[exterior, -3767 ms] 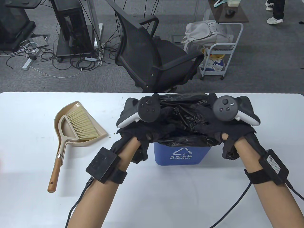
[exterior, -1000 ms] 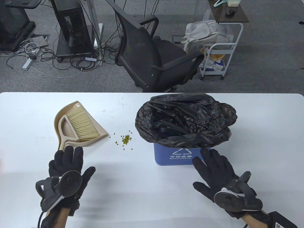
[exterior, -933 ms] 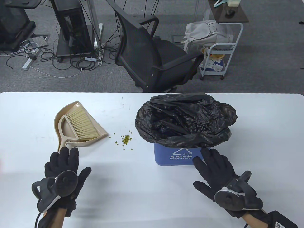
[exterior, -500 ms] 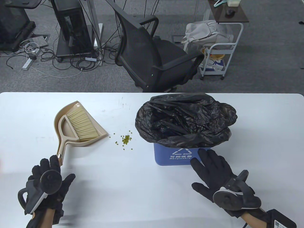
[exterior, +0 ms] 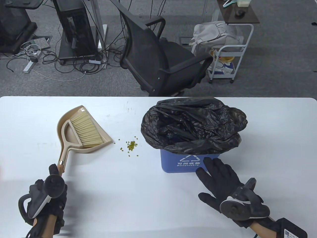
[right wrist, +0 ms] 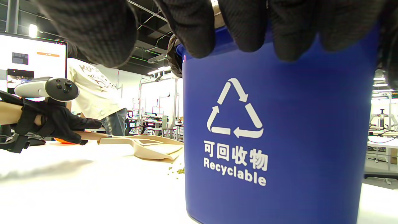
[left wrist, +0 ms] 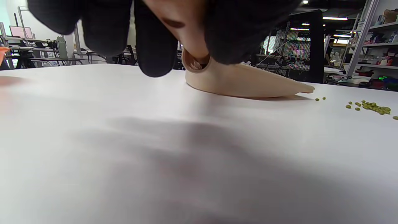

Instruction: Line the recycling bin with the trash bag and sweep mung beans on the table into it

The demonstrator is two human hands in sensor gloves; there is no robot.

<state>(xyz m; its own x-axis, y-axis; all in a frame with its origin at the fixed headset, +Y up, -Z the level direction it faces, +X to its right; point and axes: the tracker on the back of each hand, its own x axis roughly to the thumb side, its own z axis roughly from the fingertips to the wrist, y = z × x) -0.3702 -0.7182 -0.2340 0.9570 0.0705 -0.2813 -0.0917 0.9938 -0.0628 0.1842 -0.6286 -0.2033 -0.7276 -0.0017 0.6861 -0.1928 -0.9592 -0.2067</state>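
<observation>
The blue recycling bin stands right of centre, and the black trash bag lines it and spills over its rim. A small pile of mung beans lies just left of the bin. The beige dustpan lies further left with the brush nested in it. My left hand grips the brush's wooden handle, with its fingers curled round it. My right hand lies open and flat, its fingertips at the bin's front.
The table's far edge runs just behind the bin. A black office chair and a white cart stand on the floor beyond it. In the right wrist view a person in a white shirt stands behind the table.
My left hand has drawn back along the brush handle toward the near edge and closed round it. The right hand has shifted slightly left by the bin's front. Earlier both hands were fitting the bag.
</observation>
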